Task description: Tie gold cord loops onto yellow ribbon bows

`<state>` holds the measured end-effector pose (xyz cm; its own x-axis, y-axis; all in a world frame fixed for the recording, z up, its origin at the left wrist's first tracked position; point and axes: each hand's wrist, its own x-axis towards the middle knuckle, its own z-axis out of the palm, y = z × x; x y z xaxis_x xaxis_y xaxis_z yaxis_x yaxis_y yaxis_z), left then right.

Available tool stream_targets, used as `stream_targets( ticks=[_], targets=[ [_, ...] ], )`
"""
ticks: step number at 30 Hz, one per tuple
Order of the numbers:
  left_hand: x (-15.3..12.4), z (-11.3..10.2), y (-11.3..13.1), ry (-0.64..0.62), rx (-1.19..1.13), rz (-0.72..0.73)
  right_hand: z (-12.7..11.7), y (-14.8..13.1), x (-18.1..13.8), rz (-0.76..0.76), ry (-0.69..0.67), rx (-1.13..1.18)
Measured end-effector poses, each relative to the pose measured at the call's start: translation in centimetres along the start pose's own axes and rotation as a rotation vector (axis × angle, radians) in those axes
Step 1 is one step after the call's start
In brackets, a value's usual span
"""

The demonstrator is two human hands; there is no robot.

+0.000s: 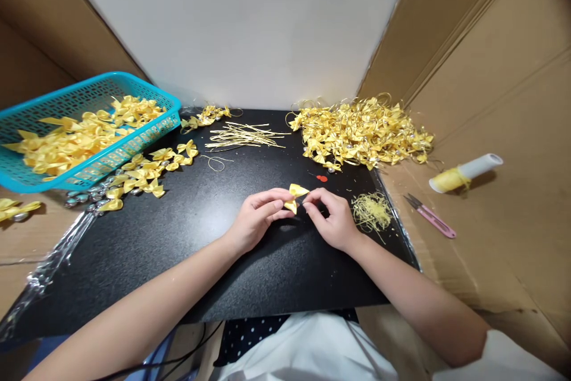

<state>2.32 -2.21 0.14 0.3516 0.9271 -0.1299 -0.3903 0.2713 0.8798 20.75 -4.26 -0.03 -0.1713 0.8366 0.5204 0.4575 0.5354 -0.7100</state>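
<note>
Over the middle of the black tabletop, my left hand [266,212] pinches a yellow ribbon bow [298,190] between thumb and fingers. Close at its right side is my right hand [331,214], thumb and forefinger pressed together. Whatever sits in that pinch is too small to make out; it may be a needle or thread. A red disc-like piece [322,178] lies just beyond my right hand. To the right of that hand rests a tangle of yellow thread scraps [372,212].
A turquoise basket [129,142] of yellow bows stands at left, with loose bows [145,174] and silver bells beside it. Gold cords [245,136] and a heap of corded bows [361,131] lie at the back. Pink thread snips [432,216] and a thread-wound tube [466,173] are at right.
</note>
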Motion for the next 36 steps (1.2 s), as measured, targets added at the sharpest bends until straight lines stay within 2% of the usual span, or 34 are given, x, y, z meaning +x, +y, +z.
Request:
stream_targets(
  ticks=[4,7,18,36],
  targets=[
    [0.23,0.05,-0.14,0.080,0.009,0.015,0.09,-0.02,-0.06,0.004,-0.034,0.007],
    [0.31,0.05,-0.26,0.093,-0.011,-0.020,0.11,-0.05,-0.09,0.014,-0.057,0.013],
    [0.18,0.02,-0.23,-0.004,-0.084,-0.140,0.27,0.08,-0.21,0.007,-0.061,-0.007],
    [0.20,-0.09,-0.22,-0.076,-0.138,-0.176,0.28,-0.08,-0.27,0.021,-0.076,-0.022]
  ],
)
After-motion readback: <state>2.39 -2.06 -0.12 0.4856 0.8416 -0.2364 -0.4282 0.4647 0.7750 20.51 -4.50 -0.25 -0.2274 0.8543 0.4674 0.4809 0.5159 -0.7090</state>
